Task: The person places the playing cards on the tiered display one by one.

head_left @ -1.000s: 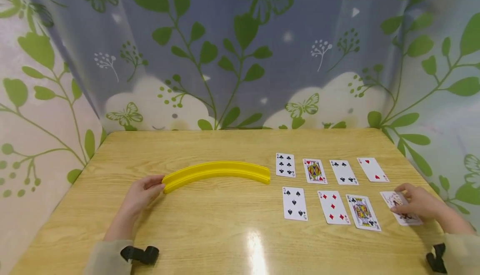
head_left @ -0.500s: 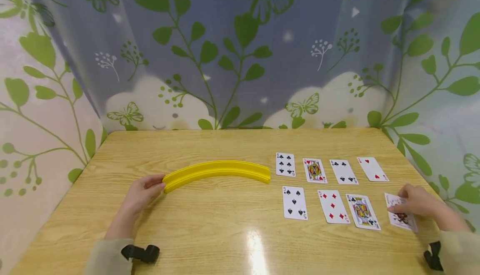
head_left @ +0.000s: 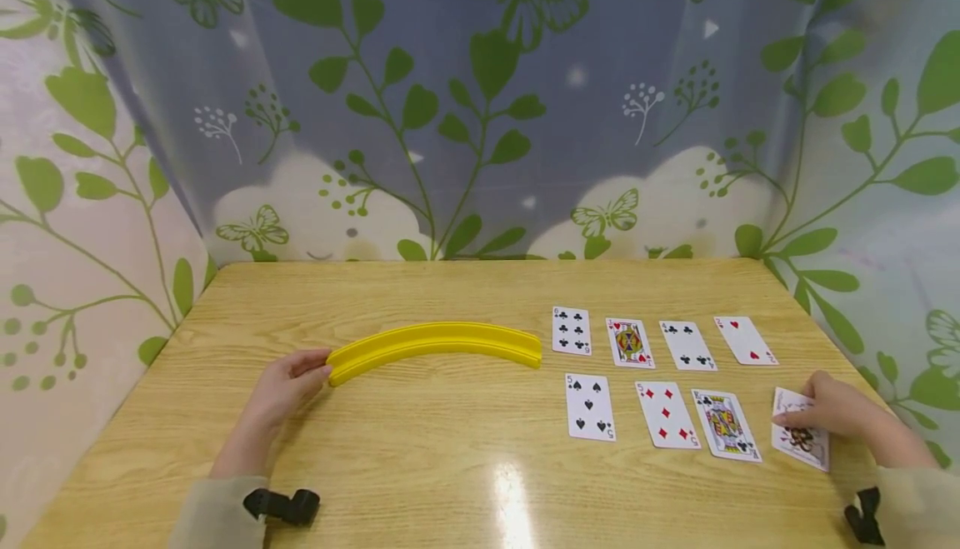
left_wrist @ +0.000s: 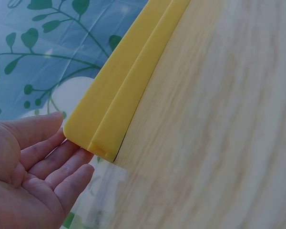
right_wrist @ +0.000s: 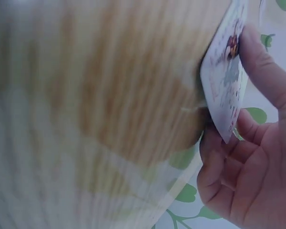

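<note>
A curved yellow playing-card holder point(head_left: 442, 339) with a groove along it stands on the table. My left hand point(head_left: 288, 386) is at its left end, thumb on the near side and fingers behind, lightly pinching it; in the left wrist view some fingertips are hidden behind the holder point(left_wrist: 112, 90). My right hand point(head_left: 843, 407) pinches a joker card point(head_left: 798, 428) at the right end of the near row. Its thumb lies on the card's face, with fingers at the back, and in the right wrist view the card point(right_wrist: 224, 81) is tilted up from the table.
Face-up cards lie in two rows at the right. The far row has a six of clubs point(head_left: 571, 331), a jack point(head_left: 630, 342), a four of clubs point(head_left: 687, 345) and a two of hearts point(head_left: 746, 340). Nearer are a five of spades point(head_left: 589, 406), five of diamonds point(head_left: 667, 414) and king point(head_left: 726, 424).
The joker card has shifted slightly right and turned in my right hand, its near edge coming closer to me. My left hand and the card holder have stayed in place.
</note>
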### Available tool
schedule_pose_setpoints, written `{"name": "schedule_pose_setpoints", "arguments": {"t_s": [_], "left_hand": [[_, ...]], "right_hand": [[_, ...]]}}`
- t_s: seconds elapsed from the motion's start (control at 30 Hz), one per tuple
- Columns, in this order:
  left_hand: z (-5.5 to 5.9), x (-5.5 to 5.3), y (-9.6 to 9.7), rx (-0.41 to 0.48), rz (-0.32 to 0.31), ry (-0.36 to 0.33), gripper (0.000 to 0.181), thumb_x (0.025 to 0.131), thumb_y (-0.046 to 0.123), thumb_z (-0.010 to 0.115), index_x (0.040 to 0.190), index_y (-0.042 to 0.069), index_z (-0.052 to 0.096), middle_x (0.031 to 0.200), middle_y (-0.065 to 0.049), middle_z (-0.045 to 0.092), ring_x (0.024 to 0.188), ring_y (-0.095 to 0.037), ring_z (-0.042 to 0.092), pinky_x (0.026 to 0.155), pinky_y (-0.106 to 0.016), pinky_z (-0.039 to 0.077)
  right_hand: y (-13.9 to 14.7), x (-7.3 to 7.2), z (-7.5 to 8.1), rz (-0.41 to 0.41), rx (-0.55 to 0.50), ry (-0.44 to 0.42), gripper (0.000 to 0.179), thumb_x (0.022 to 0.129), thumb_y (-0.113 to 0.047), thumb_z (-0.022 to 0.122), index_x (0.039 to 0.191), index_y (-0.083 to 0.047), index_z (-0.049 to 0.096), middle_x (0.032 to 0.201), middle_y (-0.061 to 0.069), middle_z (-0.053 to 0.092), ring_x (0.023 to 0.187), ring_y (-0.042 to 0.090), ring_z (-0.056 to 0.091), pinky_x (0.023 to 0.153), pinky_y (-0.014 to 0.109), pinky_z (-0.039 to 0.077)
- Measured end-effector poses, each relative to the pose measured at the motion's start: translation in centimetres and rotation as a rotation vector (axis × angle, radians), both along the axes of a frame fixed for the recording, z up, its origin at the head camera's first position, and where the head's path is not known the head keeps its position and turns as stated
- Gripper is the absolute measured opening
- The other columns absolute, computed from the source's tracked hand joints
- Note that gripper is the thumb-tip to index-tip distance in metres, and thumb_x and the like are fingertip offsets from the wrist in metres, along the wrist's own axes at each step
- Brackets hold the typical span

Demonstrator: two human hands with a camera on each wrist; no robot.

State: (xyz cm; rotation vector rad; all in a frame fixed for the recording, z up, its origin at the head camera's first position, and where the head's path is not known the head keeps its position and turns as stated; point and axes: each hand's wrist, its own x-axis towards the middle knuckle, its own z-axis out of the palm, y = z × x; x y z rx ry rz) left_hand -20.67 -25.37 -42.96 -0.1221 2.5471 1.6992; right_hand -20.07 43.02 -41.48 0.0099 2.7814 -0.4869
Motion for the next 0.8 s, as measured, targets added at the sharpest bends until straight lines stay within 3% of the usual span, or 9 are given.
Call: {"name": "schedule_pose_setpoints", "arguments": {"t_s": [0.1,0.37,0.6,0.8], "left_hand": [[-0.1,0.0,0.0,0.014,0.002,-0.005,0.047,0.087,0.020,0.057,0.125,-0.005,0.045,0.122,-0.022,0.048,0.102,-0.022,0.050,0.078,-0.022,0.045],[-0.1,-0.1,0.1,0.026,0.019,-0.038,0.046,0.087,0.021,0.057,0.125,-0.001,0.046,0.123,-0.019,0.048,0.106,-0.024,0.048,0.079,-0.024,0.045],[-0.1,-0.1,0.1,0.024,0.017,-0.034,0.045,0.088,0.020,0.056,0.125,-0.002,0.046,0.123,-0.019,0.048,0.105,-0.025,0.048,0.079,-0.024,0.045],[-0.1,-0.1,0.1,0.022,0.011,-0.025,0.045,0.088,0.020,0.056,0.125,-0.003,0.045,0.123,-0.020,0.048,0.104,-0.024,0.049,0.079,-0.025,0.045]], "right_hand": [[0.1,0.0,0.0,-0.003,0.015,0.015,0.064,0.070,-0.048,0.068,0.081,0.008,0.039,0.070,0.009,0.045,0.063,0.021,0.044,0.054,0.031,0.036],[0.5,0.4,0.6,0.027,0.016,0.174,0.067,0.069,-0.040,0.071,0.092,0.018,0.046,0.080,0.026,0.055,0.076,0.040,0.052,0.062,0.045,0.043],[0.1,1.1,1.4,0.015,-0.051,0.200,0.043,0.079,-0.019,0.065,0.096,0.016,0.048,0.087,0.031,0.053,0.080,0.043,0.051,0.064,0.048,0.043],[-0.6,1.6,2.0,-0.006,-0.186,0.171,0.028,0.083,0.000,0.054,0.102,0.019,0.045,0.093,0.032,0.051,0.083,0.042,0.053,0.060,0.036,0.049]]}}
